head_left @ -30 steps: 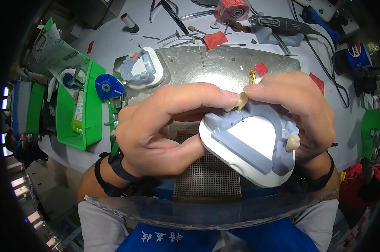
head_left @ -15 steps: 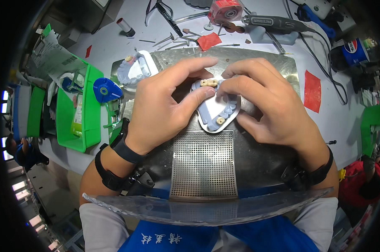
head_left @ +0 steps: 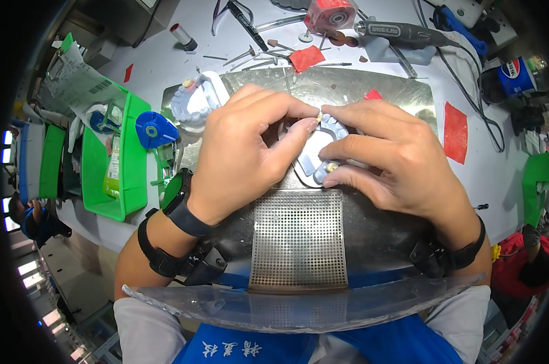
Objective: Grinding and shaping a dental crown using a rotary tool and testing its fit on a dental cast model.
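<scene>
A blue-grey dental model point(head_left: 311, 159) on a white base is tilted between my two hands over the metal plate. My right hand point(head_left: 402, 155) grips its right side, thumb and fingers closed on the edge, beside a cream crown point(head_left: 331, 167) on the model. My left hand point(head_left: 244, 151) is closed, its thumb and index finger pinching a small cream dental bridge point(head_left: 320, 115) at the model's far edge. Most of that piece is hidden by the fingertips, and the right index fingertip lies against it. A second dental model point(head_left: 195, 103) rests behind my left hand.
A perforated metal panel point(head_left: 298, 242) lies in front of my hands. Left stand a green bin point(head_left: 135, 176) and a blue tape dispenser point(head_left: 156, 130). Loose burs point(head_left: 244, 57), red sheets point(head_left: 455, 132) and a rotary handpiece point(head_left: 402, 31) lie behind. A clear shield point(head_left: 298, 303) crosses the near side.
My left fingertips have moved right and closed at the model's far edge, covering most of the bridge. The right hand has shifted its grip, thumb now at the near crown. The model has turned and moved right.
</scene>
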Demonstrator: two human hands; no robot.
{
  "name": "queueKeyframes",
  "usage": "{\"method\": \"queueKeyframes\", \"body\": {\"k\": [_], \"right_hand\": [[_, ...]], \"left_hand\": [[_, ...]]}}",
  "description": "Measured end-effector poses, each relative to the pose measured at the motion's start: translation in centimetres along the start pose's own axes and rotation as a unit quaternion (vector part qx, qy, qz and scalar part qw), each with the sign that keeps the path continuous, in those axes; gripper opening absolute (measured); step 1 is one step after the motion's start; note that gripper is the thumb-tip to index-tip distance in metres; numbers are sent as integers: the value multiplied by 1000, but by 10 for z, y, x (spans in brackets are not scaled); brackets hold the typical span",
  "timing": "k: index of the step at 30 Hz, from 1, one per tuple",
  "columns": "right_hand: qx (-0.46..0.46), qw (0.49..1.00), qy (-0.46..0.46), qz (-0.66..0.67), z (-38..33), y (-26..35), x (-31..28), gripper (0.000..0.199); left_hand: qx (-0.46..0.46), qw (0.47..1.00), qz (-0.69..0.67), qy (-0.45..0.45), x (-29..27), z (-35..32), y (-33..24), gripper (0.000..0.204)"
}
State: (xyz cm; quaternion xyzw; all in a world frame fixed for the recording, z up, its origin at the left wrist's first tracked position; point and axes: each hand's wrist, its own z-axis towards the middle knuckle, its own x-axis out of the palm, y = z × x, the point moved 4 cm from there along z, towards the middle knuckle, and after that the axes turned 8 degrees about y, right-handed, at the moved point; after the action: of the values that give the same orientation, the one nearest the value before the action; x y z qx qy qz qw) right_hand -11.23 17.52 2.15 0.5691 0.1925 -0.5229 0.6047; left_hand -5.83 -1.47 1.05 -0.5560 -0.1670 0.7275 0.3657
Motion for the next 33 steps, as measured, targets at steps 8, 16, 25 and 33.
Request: {"method": "queueKeyframes", "body": {"k": [8, 16, 25, 33], "right_hand": [[5, 1000, 22, 2, 0, 2, -1, 33], [5, 1000, 21, 22, 0, 1, -1, 32], [16, 999, 30, 18, 1, 5, -2, 30], [3, 1000, 16, 26, 0, 5, -2, 31]], "left_hand": [[-36, 999, -28, 8, 4, 1, 1, 6], [-62, 995, -65, 49, 2, 1, 1, 12], [-70, 994, -69, 50, 0, 0, 1, 15], [-23, 999, -9, 32, 0, 0, 0, 24]]}}
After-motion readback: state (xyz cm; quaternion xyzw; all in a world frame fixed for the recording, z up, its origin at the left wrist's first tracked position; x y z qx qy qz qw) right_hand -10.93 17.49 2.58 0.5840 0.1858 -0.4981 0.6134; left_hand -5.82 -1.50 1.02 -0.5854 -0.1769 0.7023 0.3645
